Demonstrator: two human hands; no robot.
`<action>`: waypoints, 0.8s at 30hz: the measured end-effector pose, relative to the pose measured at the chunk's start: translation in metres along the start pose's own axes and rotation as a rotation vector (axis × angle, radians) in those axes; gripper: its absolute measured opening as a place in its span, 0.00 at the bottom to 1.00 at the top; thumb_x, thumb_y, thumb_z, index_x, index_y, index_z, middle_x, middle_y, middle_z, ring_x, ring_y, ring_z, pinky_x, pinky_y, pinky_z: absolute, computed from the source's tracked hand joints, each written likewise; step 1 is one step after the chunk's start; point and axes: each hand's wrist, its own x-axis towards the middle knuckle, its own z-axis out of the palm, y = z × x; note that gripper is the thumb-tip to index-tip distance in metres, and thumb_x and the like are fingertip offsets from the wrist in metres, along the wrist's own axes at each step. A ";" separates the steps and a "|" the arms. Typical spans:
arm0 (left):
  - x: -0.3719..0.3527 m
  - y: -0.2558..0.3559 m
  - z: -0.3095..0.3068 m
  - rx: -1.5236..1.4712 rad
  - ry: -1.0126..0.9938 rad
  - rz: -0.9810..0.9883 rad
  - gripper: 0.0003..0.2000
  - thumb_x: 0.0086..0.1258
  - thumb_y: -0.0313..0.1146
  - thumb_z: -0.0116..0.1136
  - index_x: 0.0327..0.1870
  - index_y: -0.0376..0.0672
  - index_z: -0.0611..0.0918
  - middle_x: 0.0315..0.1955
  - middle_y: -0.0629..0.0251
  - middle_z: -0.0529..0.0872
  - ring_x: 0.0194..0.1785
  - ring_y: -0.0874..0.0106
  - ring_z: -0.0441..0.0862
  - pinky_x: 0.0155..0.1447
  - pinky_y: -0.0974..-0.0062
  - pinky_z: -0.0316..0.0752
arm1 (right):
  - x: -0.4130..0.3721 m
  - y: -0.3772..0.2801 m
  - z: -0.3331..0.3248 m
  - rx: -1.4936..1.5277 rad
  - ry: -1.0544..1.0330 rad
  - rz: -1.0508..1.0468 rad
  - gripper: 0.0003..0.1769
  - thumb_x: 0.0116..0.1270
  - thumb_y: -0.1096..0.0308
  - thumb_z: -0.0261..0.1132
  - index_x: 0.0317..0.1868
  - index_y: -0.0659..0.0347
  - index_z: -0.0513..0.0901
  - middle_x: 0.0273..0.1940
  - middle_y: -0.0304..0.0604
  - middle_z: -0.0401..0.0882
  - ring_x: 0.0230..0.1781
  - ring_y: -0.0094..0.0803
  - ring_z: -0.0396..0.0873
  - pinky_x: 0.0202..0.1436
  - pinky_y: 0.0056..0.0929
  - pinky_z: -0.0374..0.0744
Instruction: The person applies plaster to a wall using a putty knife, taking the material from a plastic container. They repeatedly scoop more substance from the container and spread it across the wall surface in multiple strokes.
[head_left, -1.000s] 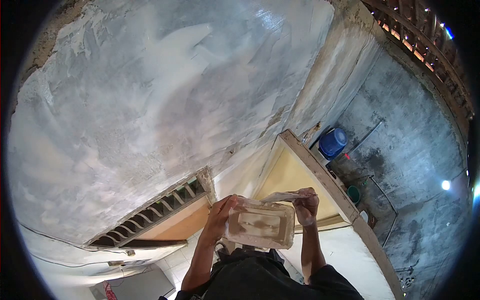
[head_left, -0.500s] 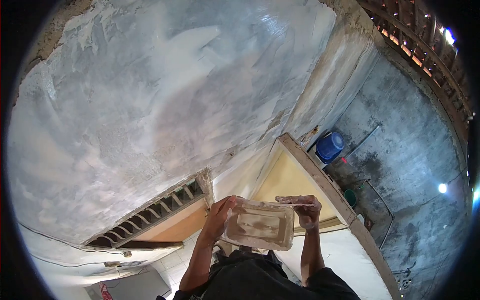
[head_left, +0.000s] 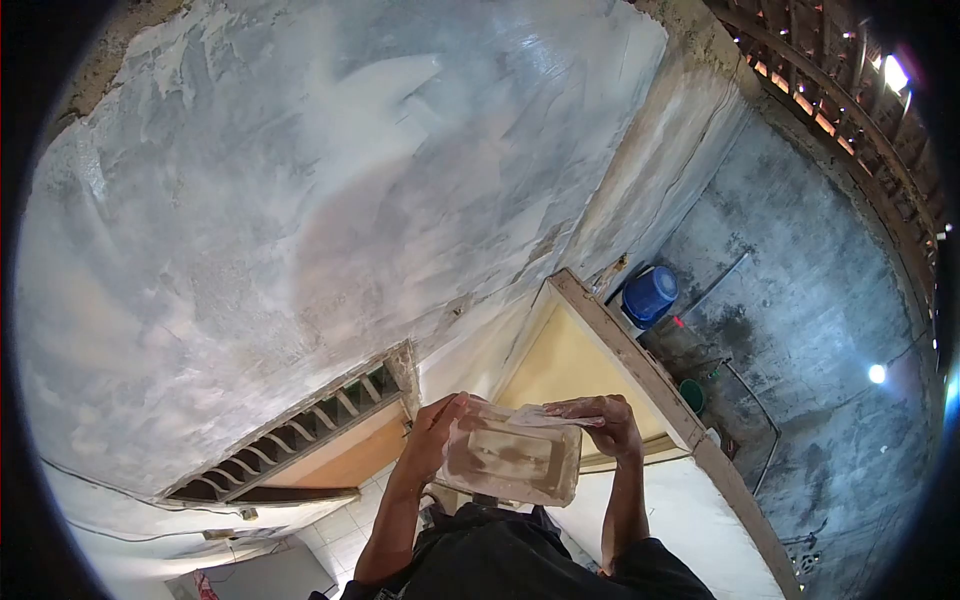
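My left hand (head_left: pixel 432 432) is closed on the left edge of a rectangular container (head_left: pixel 508 459), clear or pale and smeared with whitish paste. The container is tilted so its flat, recessed face shows. In my right hand (head_left: pixel 612 425), whose fingers and skin are coated with paste, is a thin flat scraper (head_left: pixel 555 417). The scraper lies along the container's upper right rim. Behind and above both hands rises a large wall (head_left: pixel 330 220) with grey and white patchy plaster.
A slatted vent opening (head_left: pixel 290 435) is at lower left. Beyond a wooden beam (head_left: pixel 630 355) on the right are a blue bucket (head_left: pixel 650 293), a green bucket (head_left: pixel 691 395), a hose and a lit bulb (head_left: pixel 877 373). Roof timbers show at top right.
My right hand has moved slightly left, bringing the scraper from beyond the container's right corner onto its upper rim. The view has shifted a little.
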 end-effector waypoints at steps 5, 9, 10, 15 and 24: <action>0.009 -0.017 -0.008 -0.223 -0.089 -0.137 0.16 0.75 0.40 0.46 0.47 0.37 0.80 0.38 0.65 0.83 0.45 0.76 0.79 0.54 0.75 0.72 | 0.009 -0.016 -0.006 -0.037 -0.064 0.018 0.13 0.59 0.85 0.60 0.43 0.64 0.80 0.43 0.47 0.84 0.46 0.39 0.83 0.49 0.31 0.81; 0.005 -0.012 -0.004 -0.128 0.104 -0.083 0.16 0.75 0.41 0.46 0.47 0.36 0.80 0.37 0.66 0.83 0.44 0.76 0.79 0.54 0.75 0.73 | 0.005 -0.022 -0.018 -0.240 -0.017 0.204 0.11 0.62 0.83 0.59 0.43 0.62 0.81 0.44 0.44 0.84 0.49 0.37 0.82 0.53 0.32 0.79; 0.010 -0.015 -0.007 -0.208 0.087 -0.112 0.17 0.75 0.41 0.47 0.47 0.35 0.80 0.37 0.68 0.83 0.44 0.79 0.77 0.53 0.79 0.69 | 0.006 -0.026 -0.021 -0.334 0.055 0.203 0.10 0.63 0.82 0.58 0.43 0.62 0.82 0.44 0.44 0.85 0.48 0.35 0.82 0.53 0.31 0.79; 0.016 -0.012 -0.010 -0.161 0.094 -0.091 0.17 0.75 0.41 0.46 0.45 0.36 0.80 0.35 0.66 0.84 0.41 0.78 0.80 0.50 0.77 0.74 | 0.000 -0.035 -0.036 -0.503 0.535 0.215 0.05 0.63 0.77 0.63 0.39 0.68 0.81 0.38 0.43 0.84 0.39 0.26 0.81 0.46 0.23 0.77; 0.016 0.004 0.004 0.088 0.185 -0.019 0.18 0.75 0.42 0.43 0.44 0.35 0.80 0.35 0.66 0.83 0.38 0.78 0.76 0.47 0.79 0.69 | 0.031 -0.088 0.014 -0.388 -0.025 0.107 0.07 0.59 0.79 0.65 0.39 0.64 0.83 0.37 0.45 0.86 0.38 0.36 0.85 0.42 0.29 0.82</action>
